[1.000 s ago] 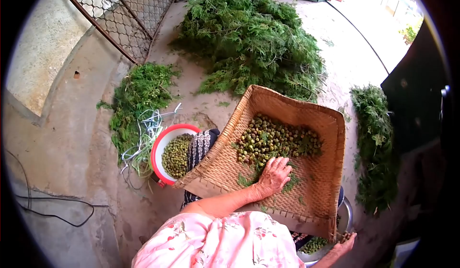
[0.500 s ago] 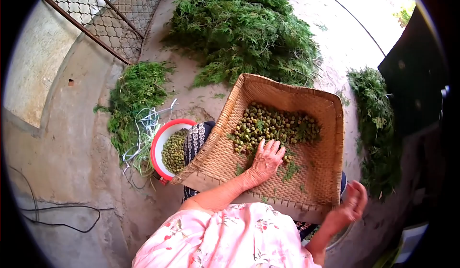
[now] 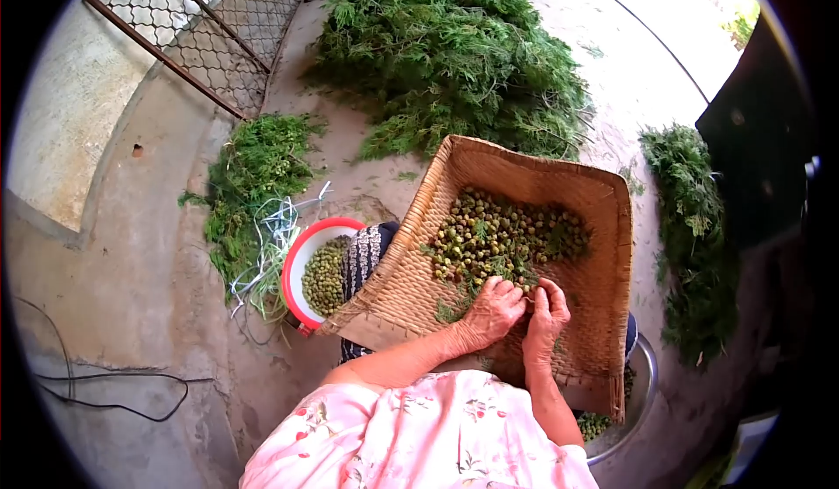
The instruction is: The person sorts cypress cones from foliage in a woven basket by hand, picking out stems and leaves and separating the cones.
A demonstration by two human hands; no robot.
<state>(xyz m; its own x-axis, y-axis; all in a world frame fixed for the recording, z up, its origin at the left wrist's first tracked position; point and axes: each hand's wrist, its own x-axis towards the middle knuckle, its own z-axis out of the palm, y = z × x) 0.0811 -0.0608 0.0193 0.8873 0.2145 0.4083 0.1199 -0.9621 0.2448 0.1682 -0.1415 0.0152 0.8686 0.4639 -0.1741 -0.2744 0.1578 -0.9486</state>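
Note:
A woven basket (image 3: 594, 314) rests tilted across the lap, with a heap of small green-brown cones (image 3: 489, 235) at its far side and bits of green leaf among them. My left hand (image 3: 494, 312) lies at the near edge of the heap, fingers curled together. Right beside it, my right hand (image 3: 546, 314) has its fingers bent inward, the fingertips of both hands almost meeting. What the fingers hold, if anything, is too small to make out. A red-rimmed white bowl (image 3: 295, 266) of green cones is left of the basket. A metal basin (image 3: 648, 384) shows at the right.
Beyond the basket is a large pile of green branches (image 3: 454, 61). Smaller piles lie at left (image 3: 262, 161) and right (image 3: 690, 227). Plastic strips (image 3: 275, 235) lie near the bowl. A metal grille (image 3: 210, 34) stands back left; a black cable (image 3: 122, 406) lies on the floor.
My right hand has come from over the metal basin, up and leftward into the basket beside my left hand. My left hand stays near the heap, its fingers now more curled.

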